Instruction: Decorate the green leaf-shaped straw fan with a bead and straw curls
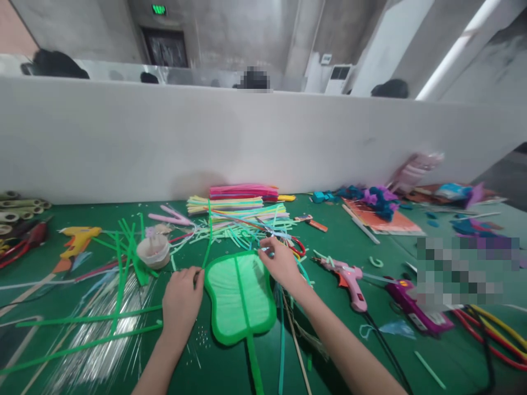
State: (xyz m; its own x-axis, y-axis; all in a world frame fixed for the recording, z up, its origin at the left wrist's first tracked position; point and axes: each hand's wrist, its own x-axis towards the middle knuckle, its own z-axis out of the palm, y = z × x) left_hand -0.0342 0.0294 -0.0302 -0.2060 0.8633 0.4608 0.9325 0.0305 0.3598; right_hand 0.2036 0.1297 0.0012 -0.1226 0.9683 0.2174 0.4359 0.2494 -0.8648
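A green hand fan (224,285) lies in front of me, with a fuzzy rim, a centre rib and a handle pointing toward me. My left hand (183,299) is at its upper left edge, fingers curled together. From those fingertips a thin green pipe cleaner (210,230) runs upward across the pile behind. My right hand (282,266) pinches the fan's upper right corner; a small bluish bit shows beneath its fingers, too small to name. Which part of the rim each fingertip presses is partly hidden.
Bundled pipe cleaners (242,192) lie behind the fan. At left are a yellow glue gun (80,238), a plastic cup (153,252) and green strips (119,274). A pink glue gun (348,280) and purple tool (415,307) lie right. A white partition (123,142) stands behind.
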